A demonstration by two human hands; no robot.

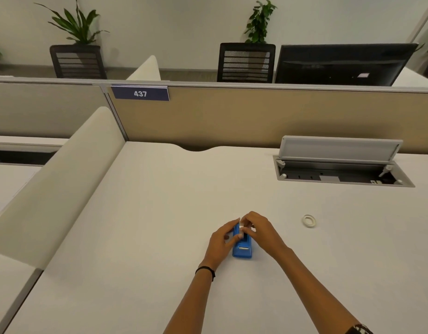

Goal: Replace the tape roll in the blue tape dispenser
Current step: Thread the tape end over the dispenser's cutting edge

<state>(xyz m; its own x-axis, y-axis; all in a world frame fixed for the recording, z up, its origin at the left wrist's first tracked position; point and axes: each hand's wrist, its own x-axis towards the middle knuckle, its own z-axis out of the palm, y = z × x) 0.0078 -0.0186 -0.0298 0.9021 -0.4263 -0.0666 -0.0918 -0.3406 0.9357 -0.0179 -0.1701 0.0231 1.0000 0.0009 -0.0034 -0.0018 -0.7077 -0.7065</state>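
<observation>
The blue tape dispenser (242,249) stands on the white desk (160,225), its cutter end toward me. My left hand (222,239) grips its left side. My right hand (258,230) is closed over the top, fingers pinching a pale tape roll (242,229) that sits in or just above the dispenser's well; I cannot tell whether it is seated. A second white tape ring (309,221) lies flat on the desk to the right, apart from both hands.
An open cable hatch (340,174) with its raised lid is set into the desk at the back right. A beige partition (256,116) closes the far edge and a white side divider (58,179) runs along the left.
</observation>
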